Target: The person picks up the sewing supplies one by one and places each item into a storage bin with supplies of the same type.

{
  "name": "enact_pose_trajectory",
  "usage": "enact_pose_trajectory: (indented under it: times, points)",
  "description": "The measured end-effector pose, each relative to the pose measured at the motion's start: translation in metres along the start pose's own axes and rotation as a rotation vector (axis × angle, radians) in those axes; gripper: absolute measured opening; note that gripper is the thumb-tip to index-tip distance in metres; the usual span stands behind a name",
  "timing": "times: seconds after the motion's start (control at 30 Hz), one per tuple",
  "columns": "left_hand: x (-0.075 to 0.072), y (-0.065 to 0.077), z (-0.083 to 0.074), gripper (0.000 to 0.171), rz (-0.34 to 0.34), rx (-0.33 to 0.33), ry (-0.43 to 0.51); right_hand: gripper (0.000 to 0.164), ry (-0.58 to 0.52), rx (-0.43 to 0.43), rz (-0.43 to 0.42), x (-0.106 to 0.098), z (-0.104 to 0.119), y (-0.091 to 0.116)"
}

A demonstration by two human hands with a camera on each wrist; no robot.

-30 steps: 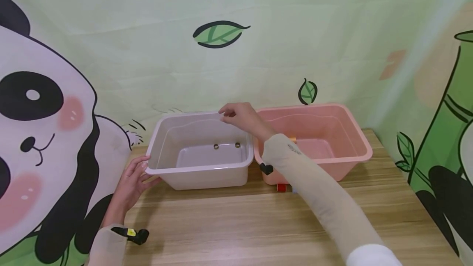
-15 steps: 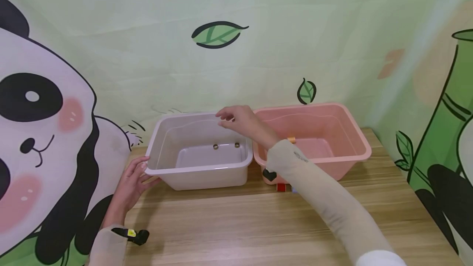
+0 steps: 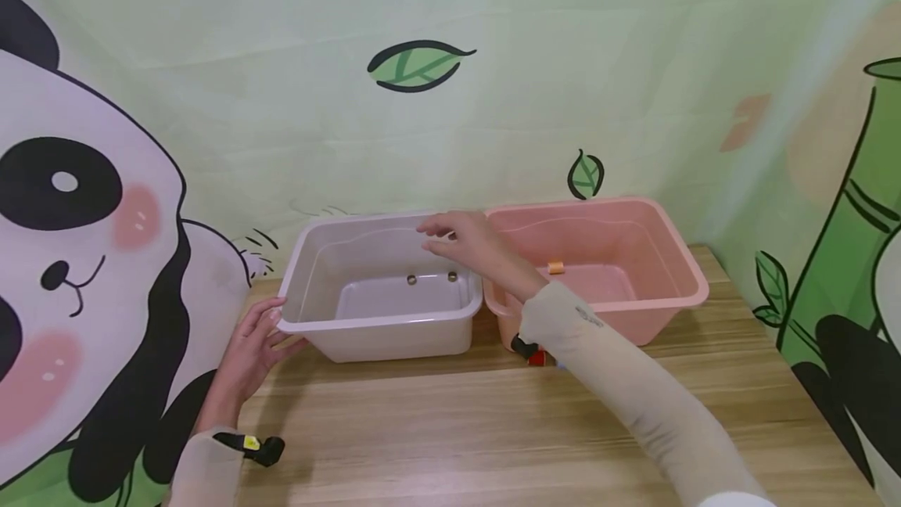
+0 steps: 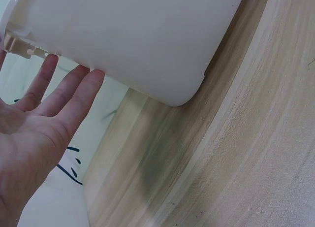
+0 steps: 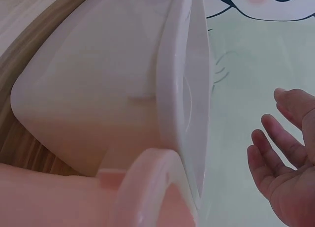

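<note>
In the head view my left hand rests its fingertips against the left end of a pale lilac plastic basin. The left wrist view shows those fingers extended, touching the basin wall just under the rim. Above the basin's back right corner, my right hand hovers with loosely bent fingers and holds nothing; the right wrist view has this hand apart from both rims. Two small round brass-coloured pieces, one on the left and one on the right, lie inside the lilac basin.
A pink basin stands at the lilac one's right, rims close together, with a small orange cylinder inside. On the wooden table in front of it lies a red spool-like piece, partly behind my right wrist. A printed cloth hangs behind.
My right hand has lowered slightly and its forearm has shifted right, uncovering the orange cylinder in the pink basin. The left hand and both basins have stayed in place.
</note>
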State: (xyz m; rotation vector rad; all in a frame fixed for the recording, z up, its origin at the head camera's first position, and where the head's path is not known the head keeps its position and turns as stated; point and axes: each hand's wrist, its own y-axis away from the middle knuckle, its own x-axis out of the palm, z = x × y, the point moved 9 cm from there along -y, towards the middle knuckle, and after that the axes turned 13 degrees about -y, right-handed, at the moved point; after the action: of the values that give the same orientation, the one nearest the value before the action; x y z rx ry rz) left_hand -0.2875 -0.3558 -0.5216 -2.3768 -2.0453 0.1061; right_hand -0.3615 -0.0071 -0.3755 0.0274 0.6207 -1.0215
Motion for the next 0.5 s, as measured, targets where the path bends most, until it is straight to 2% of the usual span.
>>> enact_pose_trajectory:
  times: [0.27, 0.5]
  points:
    - [0.002, 0.000, -0.001, 0.028, 0.012, 0.008, 0.014, 0.029, 0.054, -0.034, -0.025, -0.005, 0.002, 0.012]
    - [0.002, 0.000, -0.002, 0.030, 0.012, 0.005, -0.013, 0.030, 0.019, -0.058, -0.045, -0.009, 0.003, 0.022]
